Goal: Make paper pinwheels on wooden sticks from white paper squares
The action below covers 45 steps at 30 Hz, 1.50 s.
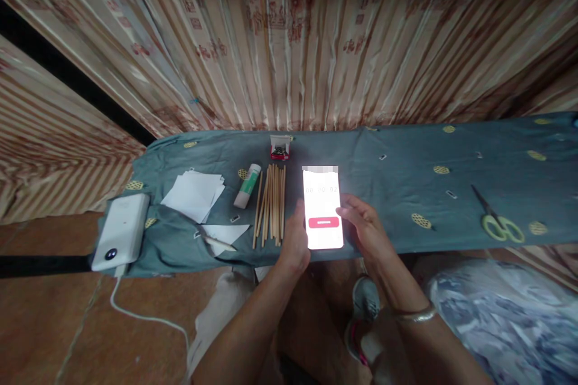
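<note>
A smartphone [323,207] with a bright white screen and a red button is held upright over the table's front edge. My left hand [295,239] grips its left side. At the right side, my right hand [363,224] is closed on the phone, its thumb at the edge of the screen near the red button. Just left of the phone lies a row of thin wooden sticks [271,204]. Beside them is a green and white glue stick [247,186]. A small red and white box [280,149] of dark bits stands behind the sticks.
On the left of the blue-green cloth [374,186] are white paper sheets [194,194], a craft knife or pen-like tool [219,243] over a paper triangle, and a white power bank [121,231] with a cable. Scissors [499,222] lie at right. A pleated curtain [298,60] hangs behind.
</note>
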{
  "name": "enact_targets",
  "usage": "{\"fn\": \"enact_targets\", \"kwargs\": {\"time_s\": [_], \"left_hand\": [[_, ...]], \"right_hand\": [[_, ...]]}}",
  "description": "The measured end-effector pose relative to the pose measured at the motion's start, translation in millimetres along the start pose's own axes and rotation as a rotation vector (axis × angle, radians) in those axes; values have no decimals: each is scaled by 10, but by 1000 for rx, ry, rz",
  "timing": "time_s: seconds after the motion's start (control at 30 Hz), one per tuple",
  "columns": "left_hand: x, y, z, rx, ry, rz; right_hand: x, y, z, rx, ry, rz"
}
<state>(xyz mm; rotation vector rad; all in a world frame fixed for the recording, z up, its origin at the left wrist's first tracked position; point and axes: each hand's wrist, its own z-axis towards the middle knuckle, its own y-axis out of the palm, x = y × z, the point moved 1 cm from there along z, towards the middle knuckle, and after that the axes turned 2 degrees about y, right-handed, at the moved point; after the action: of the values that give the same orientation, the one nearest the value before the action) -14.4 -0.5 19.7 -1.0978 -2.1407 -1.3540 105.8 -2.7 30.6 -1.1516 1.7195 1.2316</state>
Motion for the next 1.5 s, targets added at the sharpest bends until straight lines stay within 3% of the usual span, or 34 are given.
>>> {"fn": "enact_targets", "kwargs": {"time_s": [0.37,0.77,1.07,1.5], "left_hand": [[13,15,4,25,-23,-39],[38,105,-13,-28,-42,-133],[50,88,7,-66,-47,-157],[48,58,11,-19,-21,-87]], "right_hand": [[9,4,14,-29,-5,43],[29,72,-91,50,-92,-62],[56,83,-109,-6,-117,-93],[91,98,-147,-36,-170,-116]]}}
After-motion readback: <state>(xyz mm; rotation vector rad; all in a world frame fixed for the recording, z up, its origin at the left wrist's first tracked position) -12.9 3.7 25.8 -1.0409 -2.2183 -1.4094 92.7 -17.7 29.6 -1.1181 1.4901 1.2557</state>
